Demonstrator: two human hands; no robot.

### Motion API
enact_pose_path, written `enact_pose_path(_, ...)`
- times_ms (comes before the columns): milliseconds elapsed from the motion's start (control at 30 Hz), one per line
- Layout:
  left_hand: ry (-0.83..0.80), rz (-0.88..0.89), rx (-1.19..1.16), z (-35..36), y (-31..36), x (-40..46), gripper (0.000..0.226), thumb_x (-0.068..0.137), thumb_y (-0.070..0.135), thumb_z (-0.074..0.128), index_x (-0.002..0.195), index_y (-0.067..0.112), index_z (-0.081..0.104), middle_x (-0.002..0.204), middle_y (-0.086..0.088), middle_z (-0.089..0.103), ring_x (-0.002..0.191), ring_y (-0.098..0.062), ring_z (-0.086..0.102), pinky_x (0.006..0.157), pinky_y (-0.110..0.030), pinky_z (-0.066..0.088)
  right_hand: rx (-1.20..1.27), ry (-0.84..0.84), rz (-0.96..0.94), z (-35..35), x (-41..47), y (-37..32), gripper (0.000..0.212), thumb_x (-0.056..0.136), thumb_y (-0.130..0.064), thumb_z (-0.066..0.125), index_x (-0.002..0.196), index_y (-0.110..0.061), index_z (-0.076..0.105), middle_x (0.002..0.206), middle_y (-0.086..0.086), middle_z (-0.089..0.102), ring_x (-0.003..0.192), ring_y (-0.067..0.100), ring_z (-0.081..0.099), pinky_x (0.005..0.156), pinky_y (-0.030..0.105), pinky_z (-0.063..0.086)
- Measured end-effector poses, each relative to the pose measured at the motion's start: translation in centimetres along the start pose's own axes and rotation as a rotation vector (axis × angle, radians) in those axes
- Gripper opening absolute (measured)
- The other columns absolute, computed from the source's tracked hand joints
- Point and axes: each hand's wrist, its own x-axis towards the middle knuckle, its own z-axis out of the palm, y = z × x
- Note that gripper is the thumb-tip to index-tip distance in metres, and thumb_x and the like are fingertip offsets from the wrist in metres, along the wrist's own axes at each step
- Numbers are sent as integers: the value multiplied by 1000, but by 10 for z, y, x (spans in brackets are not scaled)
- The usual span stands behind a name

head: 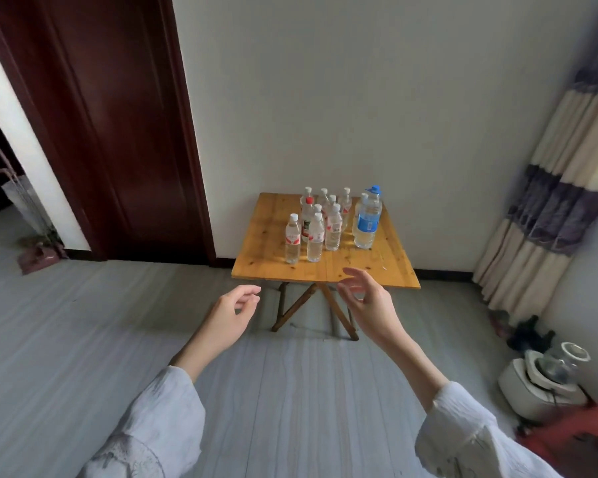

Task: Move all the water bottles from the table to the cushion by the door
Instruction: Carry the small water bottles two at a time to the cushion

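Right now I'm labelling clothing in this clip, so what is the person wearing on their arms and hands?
Both arms wear loose, crinkled, pale grey-white long sleeves: left sleeve, right sleeve. The cuffs are wide. The left hand and right hand are bare, with no gloves, rings or watch visible.

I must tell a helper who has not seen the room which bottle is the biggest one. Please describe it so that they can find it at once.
Look at the small wooden folding table against the white wall, right of the dark door. The big bottle stands at the right edge of the cluster of bottles. Unlike its small neighbours, it is taller and wider, with a blue cap and blue label.
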Motion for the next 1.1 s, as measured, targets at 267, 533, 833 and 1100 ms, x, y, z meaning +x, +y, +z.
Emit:
enact_pose_path(267, -66, -71, -80, 15, -62, 200, 24, 93, 22, 45, 115, 21, 55, 118, -8, 61, 110, -20, 57, 88, -26, 43, 2, -25, 92, 59, 182, 66, 38, 88, -24, 56, 123, -13, 50, 108, 3, 65, 89, 6, 56, 67, 7, 41)
enact_pose_path(533, -183, -154, -101, 54, -96, 368, 30, 93, 31, 45, 122, 24, 50, 124, -5, 57, 106, -12, 53, 76, -14, 42, -9, -27, 236, 88, 323, 138, 38, 87, -25, 58, 122, -12, 51, 110, 5, 66, 91, 9, 58, 79, 23, 48)
enact_pose_path(833, -175, -347, -109, 110, -144, 485, 50, 90, 28, 52, 136, 19, 34, 142, -5, 39, 124, -17, 42, 93, -25, 36, -18, -140, 326, 127, 460, 244, 41, 86, -28, 59, 122, -11, 50, 115, 9, 64, 94, 13, 57, 80, 27, 47)
enact_pose_path(1100, -165, -447, -130, 156, -177, 557, 58, 85, 35, 58, 136, 22, 33, 141, -1, 40, 125, -10, 36, 98, -24, 30, -111, -237, 300, 162, 537, 295, 58, 81, -33, 64, 132, -13, 43, 135, 10, 49, 123, 25, 47, 101, 41, 42)
